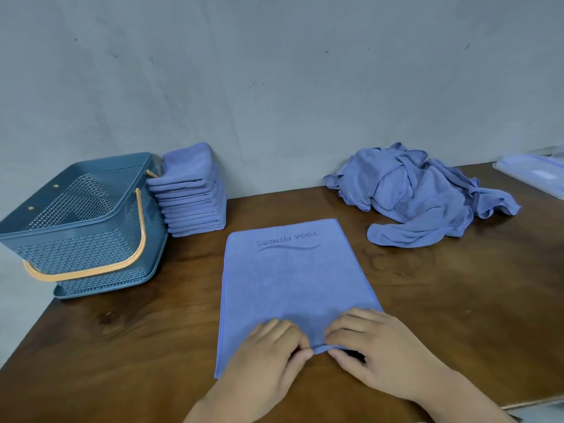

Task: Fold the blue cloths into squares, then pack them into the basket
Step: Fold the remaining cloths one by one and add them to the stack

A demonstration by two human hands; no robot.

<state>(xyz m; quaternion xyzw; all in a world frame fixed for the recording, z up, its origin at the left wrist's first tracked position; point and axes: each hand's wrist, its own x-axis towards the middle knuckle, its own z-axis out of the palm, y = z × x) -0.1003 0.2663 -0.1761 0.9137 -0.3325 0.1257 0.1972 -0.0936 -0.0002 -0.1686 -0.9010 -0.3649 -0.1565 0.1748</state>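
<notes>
A blue cloth (293, 279) printed "YOGA FITNESS" lies flat on the brown table (152, 340) in front of me. My left hand (265, 355) and my right hand (381, 349) meet at its near edge, each pinching the fabric between thumb and fingers. A stack of folded blue cloths (190, 196) stands against the wall at the back left. Just left of the stack sits the blue perforated basket (79, 227) with an orange handle, and nothing shows inside it. A heap of unfolded blue cloths (418, 193) lies at the back right.
A grey wall (274, 87) runs behind the table. A clear plastic packet (534, 172) lies at the far right edge. The table's left edge runs diagonally under the basket, and its near right edge shows at the lower right.
</notes>
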